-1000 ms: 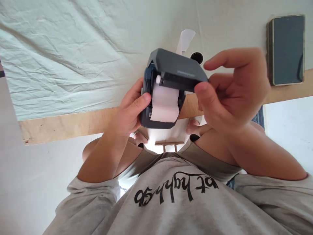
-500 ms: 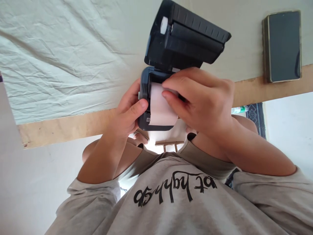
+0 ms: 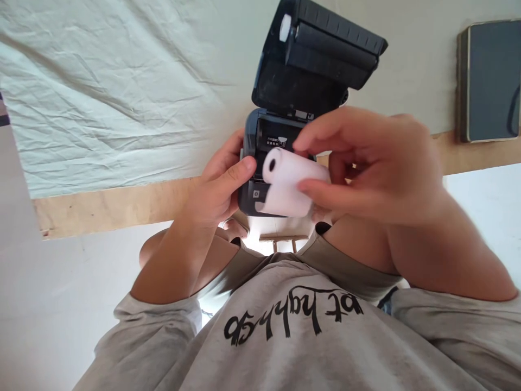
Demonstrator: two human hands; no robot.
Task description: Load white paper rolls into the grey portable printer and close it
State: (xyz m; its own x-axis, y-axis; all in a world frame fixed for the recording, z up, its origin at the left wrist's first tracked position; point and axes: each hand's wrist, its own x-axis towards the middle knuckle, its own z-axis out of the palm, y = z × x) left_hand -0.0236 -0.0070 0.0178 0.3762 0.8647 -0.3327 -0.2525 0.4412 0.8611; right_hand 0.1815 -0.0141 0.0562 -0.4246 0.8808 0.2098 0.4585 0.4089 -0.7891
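1. A dark rectangular phone-like slab (image 3: 492, 81) with a pale rim lies at the right, on the wrinkled pale-green cloth (image 3: 101, 108) and reaching the bare light-wood table edge (image 3: 122, 209).
2. The dark-grey boxy plastic printer (image 3: 251, 127) has its black-lined hinged lid (image 3: 313, 65) standing open; the right hand (image 3: 378, 163) hides part of its right side.
3. The left hand (image 3: 223, 187) grips the printer's left side; the right pinches the white paper roll (image 3: 291, 182). The 2 hands are apart.
4. The roll, above the bay, shows 1 dark-holed end and a loose tail.
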